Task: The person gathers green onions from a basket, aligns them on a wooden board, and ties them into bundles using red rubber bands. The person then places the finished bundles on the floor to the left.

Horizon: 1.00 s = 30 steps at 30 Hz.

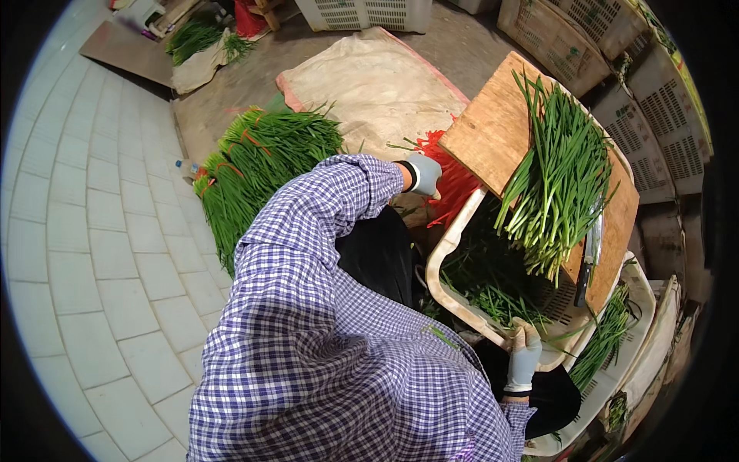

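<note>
My left hand [426, 175], in a pale grey-blue glove, is at a pile of red ties [453, 179] on the beige sack; whether it grips any cannot be told. My right hand [524, 353], gloved too, is at the near rim of a white plastic crate [457, 231]; its grip is unclear. Across the crate lies a wooden board [485, 138] bearing a loose heap of green garlic chives [554, 179]. A knife [590, 254] with a black handle rests on the board beside their stems. Cut leaves lie inside the crate.
Chive bundles [265, 150] with orange-red ties stand at the left, by the beige sack [369, 86]. Another white crate [612, 346] holding greens is at the lower right. Stacked crates [664, 110] line the upper right. A plastic bottle [187, 168] lies near the white-tiled surface.
</note>
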Tool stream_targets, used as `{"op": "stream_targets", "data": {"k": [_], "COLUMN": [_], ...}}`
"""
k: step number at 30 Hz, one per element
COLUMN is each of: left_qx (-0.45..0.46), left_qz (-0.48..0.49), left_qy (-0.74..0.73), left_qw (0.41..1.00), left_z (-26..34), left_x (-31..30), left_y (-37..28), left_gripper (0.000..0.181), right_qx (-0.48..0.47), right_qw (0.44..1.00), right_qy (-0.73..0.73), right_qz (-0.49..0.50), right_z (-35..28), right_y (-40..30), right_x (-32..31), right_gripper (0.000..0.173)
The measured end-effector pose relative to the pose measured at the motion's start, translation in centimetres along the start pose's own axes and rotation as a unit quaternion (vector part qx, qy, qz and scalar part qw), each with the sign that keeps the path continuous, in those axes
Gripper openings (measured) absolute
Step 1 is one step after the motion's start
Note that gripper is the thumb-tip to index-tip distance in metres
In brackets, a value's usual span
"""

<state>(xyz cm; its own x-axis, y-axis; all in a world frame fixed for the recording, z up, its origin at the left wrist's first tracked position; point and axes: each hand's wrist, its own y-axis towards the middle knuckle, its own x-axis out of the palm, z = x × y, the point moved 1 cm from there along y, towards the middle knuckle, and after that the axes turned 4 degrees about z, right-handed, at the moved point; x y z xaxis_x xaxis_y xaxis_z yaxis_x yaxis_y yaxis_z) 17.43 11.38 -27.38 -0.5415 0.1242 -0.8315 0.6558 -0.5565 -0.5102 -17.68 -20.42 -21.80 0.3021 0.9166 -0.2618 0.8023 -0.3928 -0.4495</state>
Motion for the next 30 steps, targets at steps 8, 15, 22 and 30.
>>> {"op": "stream_targets", "data": {"k": [8,15,22,30], "left_qx": [0.023,0.035,0.073,0.002], "left_qz": [0.09,0.134,0.124,0.063], "left_qy": [-0.034,0.013,-0.154,-0.069], "left_qw": [0.995,0.99,0.978,0.996], "left_z": [-1.3,-2.2,2.0,2.2], "left_x": [1.6,-3.0,-6.4,-9.0], "left_y": [2.0,-4.0,-7.3,-8.8], "left_gripper": [0.038,0.03,0.023,0.024], "right_qx": [-0.073,-0.031,-0.075,-0.079], "right_qw": [0.996,0.998,0.996,0.996], "right_qy": [-0.053,-0.05,-0.029,0.014], "right_qz": [0.023,0.012,-0.024,-0.036], "right_z": [0.0,-2.1,0.4,-0.9], "right_y": [0.7,0.0,0.8,-0.3], "right_x": [0.8,0.7,0.9,0.8], "right_gripper": [0.026,0.022,0.022,0.023]}}
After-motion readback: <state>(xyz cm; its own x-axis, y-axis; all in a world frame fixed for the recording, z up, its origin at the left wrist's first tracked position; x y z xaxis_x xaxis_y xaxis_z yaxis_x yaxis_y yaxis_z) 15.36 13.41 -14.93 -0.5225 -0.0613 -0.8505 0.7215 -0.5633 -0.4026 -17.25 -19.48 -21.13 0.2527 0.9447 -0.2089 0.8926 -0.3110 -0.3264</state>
